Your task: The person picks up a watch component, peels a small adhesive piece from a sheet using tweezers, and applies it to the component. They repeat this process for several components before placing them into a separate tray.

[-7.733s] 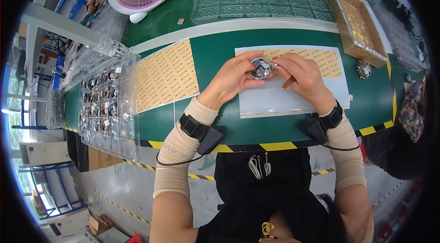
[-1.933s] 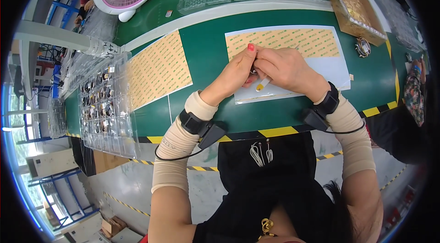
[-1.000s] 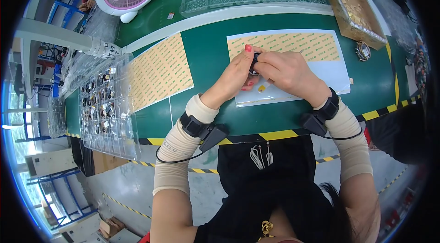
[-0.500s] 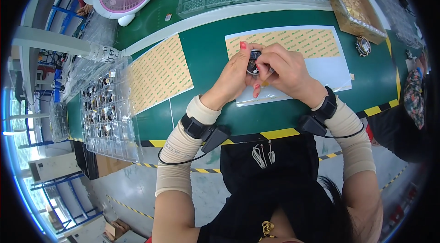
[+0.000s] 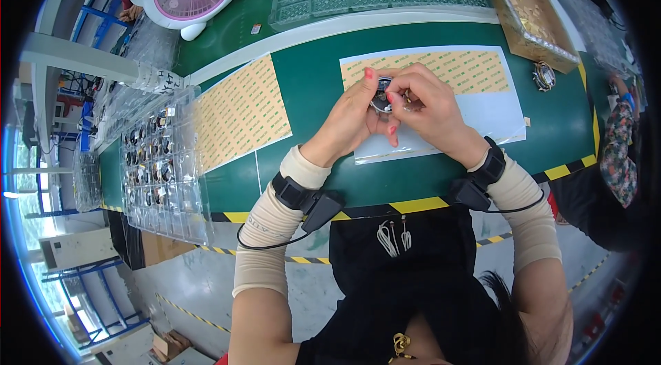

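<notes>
Head: round part (image 5: 380, 98) in left hand (image 5: 350, 116)

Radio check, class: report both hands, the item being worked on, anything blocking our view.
Left hand holding small round part. Right hand close in, fingertips at part's face. Part partly hidden by right hand.

We find small green print repeated over the tan sheet (image 5: 244, 110) at ten o'clock, and the same on the tan-and-white sheet (image 5: 475, 68) at two o'clock. Farther out at ten, dark characters stand on the pale post (image 5: 157, 74); we cannot make them out for sure. Faint lettering (bent by the folds) marks the left sleeve (image 5: 263, 233) toward eight. At four o'clock we see yellow-and-black warning tape (image 5: 420, 205) along the table edge (image 5: 385, 193).
</notes>
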A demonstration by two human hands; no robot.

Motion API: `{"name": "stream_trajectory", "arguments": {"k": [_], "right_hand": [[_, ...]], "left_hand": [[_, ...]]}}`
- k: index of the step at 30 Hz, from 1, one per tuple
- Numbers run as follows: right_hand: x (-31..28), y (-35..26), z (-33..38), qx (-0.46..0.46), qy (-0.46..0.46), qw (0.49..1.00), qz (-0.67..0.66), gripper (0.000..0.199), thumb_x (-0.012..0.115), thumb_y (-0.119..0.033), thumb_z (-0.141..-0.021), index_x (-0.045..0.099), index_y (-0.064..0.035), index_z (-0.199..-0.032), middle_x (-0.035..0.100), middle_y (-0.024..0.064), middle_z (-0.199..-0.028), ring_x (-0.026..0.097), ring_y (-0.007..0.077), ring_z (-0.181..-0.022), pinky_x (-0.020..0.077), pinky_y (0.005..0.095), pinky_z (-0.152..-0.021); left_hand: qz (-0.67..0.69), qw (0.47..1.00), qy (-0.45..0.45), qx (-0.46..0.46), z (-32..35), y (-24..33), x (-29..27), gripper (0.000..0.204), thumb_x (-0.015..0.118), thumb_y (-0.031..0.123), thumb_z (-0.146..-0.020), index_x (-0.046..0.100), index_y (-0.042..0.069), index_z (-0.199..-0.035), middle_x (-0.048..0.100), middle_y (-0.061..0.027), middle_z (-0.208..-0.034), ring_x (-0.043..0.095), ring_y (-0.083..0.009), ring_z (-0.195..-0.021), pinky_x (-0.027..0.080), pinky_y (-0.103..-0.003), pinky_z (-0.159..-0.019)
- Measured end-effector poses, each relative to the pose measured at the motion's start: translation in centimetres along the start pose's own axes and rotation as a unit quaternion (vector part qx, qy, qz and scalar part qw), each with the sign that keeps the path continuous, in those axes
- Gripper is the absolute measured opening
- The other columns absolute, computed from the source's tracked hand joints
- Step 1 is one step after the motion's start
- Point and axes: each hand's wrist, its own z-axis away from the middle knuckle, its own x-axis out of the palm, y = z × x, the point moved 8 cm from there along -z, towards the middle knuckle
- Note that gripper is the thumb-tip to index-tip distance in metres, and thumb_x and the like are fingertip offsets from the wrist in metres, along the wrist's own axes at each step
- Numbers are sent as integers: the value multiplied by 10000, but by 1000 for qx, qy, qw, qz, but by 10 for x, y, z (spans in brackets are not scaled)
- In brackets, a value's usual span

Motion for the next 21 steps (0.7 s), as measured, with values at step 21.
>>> {"name": "stream_trajectory", "arguments": {"k": [21], "right_hand": [[-1, -14, 0, -125, -52, 980, 143, 274, 644, 32, -618, 584, -61, -869, 561, 55, -819, 588, 198, -626, 460, 272, -495]], "left_hand": [[-156, 988, 2, -7, 2, 0, -6, 467, 326, -78, -768, 299, 56, -1214, 493, -80, -851, 487, -116, -574, 427, -257, -480]]}}
